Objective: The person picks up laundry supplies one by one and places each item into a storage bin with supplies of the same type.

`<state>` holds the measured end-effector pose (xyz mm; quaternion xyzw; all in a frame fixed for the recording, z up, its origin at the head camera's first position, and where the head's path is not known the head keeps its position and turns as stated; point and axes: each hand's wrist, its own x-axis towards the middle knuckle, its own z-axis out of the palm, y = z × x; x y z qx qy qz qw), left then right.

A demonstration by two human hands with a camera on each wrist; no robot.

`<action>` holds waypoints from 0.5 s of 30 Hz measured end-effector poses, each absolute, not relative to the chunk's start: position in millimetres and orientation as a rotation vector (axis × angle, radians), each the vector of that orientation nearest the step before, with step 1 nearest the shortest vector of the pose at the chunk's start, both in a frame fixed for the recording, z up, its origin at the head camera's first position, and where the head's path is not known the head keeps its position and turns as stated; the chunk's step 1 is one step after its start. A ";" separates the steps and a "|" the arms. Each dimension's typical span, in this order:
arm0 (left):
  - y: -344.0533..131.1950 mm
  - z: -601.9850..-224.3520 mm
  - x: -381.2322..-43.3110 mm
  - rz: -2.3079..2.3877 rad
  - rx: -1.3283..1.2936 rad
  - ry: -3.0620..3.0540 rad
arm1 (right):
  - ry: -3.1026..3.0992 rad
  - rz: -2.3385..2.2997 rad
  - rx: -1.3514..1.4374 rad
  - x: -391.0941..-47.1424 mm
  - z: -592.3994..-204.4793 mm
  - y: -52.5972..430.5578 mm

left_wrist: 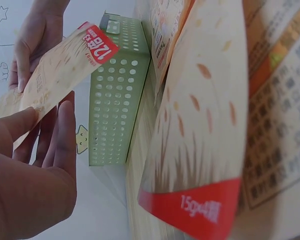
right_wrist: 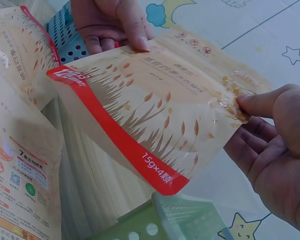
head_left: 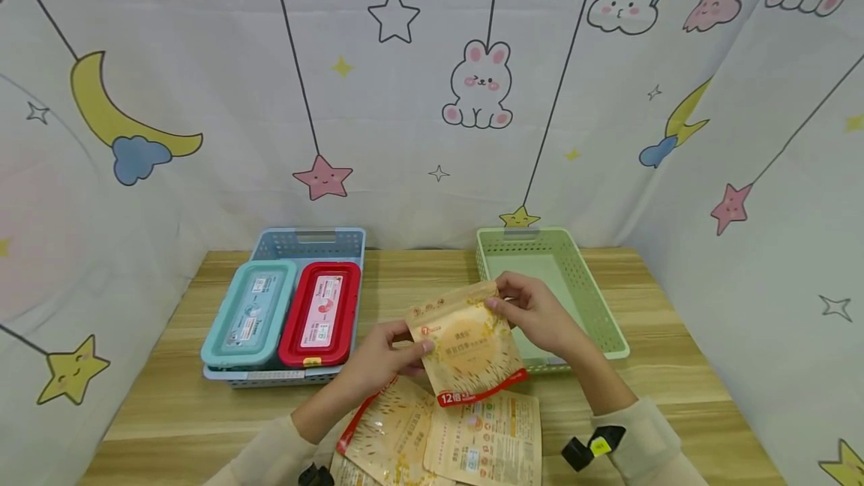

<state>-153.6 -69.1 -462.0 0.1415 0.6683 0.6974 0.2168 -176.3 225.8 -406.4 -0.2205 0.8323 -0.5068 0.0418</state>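
Observation:
A cream-coloured pouch (head_left: 467,347) with a red bottom band is held up between both hands, tilted, its printed front upward. The left hand (head_left: 388,355) pinches its left edge, thumb on the front and fingers behind. At the upper right corner the right hand (head_left: 540,313) pinches it, as the right wrist view shows with the thumb on the pouch (right_wrist: 140,110). Below lie several more such pouches (head_left: 398,433) in an overlapping pile near the front of the table; one pouch (head_left: 489,441) shows its text-covered back.
A green perforated basket (head_left: 594,298) stands behind the right hand. At left, a blue basket (head_left: 310,242) holds a teal-lidded box (head_left: 251,313) and a red-lidded box (head_left: 320,313). The wooden table (head_left: 148,403) meets a patterned cloth backdrop (head_left: 405,118).

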 end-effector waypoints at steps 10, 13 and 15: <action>-62.1 -453.0 -156.9 2.067 0.322 1.896 | 2.585 -1.707 -0.571 -174.7 -401.7 223.0; -58.7 -446.9 -159.7 2.091 0.318 1.920 | 2.600 -1.766 -0.549 -174.9 -398.2 222.7; -56.5 -441.5 -162.4 2.096 0.317 1.950 | 2.616 -1.794 -0.537 -175.1 -395.9 223.7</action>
